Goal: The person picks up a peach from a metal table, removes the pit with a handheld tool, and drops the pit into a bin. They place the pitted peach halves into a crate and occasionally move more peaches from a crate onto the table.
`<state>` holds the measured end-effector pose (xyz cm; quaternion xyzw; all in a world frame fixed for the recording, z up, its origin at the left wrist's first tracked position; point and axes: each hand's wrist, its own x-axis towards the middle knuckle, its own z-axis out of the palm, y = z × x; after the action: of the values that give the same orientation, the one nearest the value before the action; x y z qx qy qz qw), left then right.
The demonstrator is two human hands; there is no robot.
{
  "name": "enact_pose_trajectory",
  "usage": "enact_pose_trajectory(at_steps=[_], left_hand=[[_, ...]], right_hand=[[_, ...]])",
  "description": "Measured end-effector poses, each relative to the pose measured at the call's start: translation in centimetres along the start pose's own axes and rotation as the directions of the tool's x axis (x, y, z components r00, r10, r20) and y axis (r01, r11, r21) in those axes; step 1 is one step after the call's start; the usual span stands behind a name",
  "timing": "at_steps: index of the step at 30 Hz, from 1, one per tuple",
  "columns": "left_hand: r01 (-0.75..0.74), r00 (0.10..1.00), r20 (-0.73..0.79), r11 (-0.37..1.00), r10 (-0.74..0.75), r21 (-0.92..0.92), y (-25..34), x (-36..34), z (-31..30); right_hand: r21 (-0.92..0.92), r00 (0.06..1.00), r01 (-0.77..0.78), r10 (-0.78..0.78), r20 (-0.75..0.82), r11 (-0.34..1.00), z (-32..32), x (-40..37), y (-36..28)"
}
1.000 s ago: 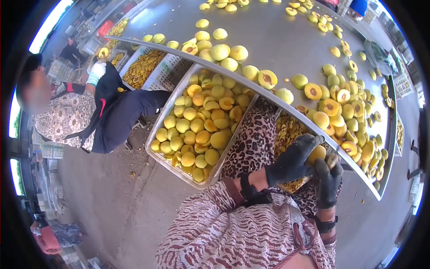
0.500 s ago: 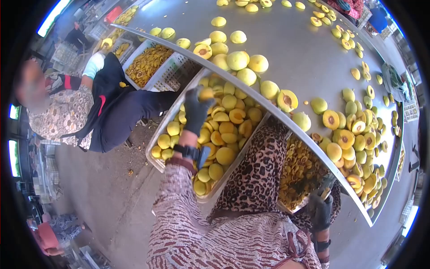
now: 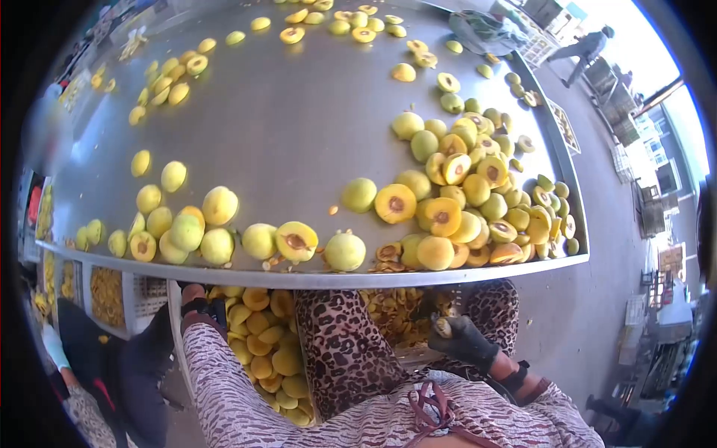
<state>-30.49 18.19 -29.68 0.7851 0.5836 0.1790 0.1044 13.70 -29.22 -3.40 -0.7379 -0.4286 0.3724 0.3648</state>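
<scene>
My left hand is hidden below the metal table's front edge; only the wrist with a black strap (image 3: 213,309) shows, over a crate of yellow peach halves (image 3: 261,343) at my left thigh. My right hand (image 3: 461,342), in a dark glove, is closed in front of my lap. A small pale-yellow piece shows at its fingers, but I cannot make out what it grips. Beside it, between my legs, lies a heap of peach scraps (image 3: 396,310). On the metal table (image 3: 284,149), a large pile of halved peaches (image 3: 478,190) lies at the right.
More peach halves (image 3: 187,231) line the table's raised front rim (image 3: 336,280). A clear plastic bag (image 3: 485,31) lies at the far right corner. At lower left, a co-worker's dark-clothed leg (image 3: 138,373) is near a white crate (image 3: 148,299). A person (image 3: 586,54) walks at the far right.
My view has swung right and up toward the table. My left hand, over the peach crate before with a yellow piece at its fingers, is now behind the table rim. My right hand stays by the scraps.
</scene>
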Motion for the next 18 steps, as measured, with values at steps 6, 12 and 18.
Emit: enact_pose_trajectory(at_steps=[6, 12, 18], left_hand=[[0.118, 0.967, -0.155, 0.9, -0.2, -0.42, 1.1, -0.9, -6.7], [0.243, 0.673, -0.729, 0.968, -0.124, 0.059, 13.3, -5.4, -21.7], [-0.73, 0.642, -0.329, 0.683, 0.693, 0.015, 45.2, 3.5, -18.2]], right_hand=[[0.177, 0.997, 0.067, -0.073, 0.031, 0.982, -0.5, 0.6, -1.8], [-0.535, 0.971, 0.153, -0.026, 0.237, 0.831, -2.0, 0.1, 0.5], [-0.092, 0.951, 0.306, -0.3, 0.073, 0.948, -1.9, -0.2, 4.1]])
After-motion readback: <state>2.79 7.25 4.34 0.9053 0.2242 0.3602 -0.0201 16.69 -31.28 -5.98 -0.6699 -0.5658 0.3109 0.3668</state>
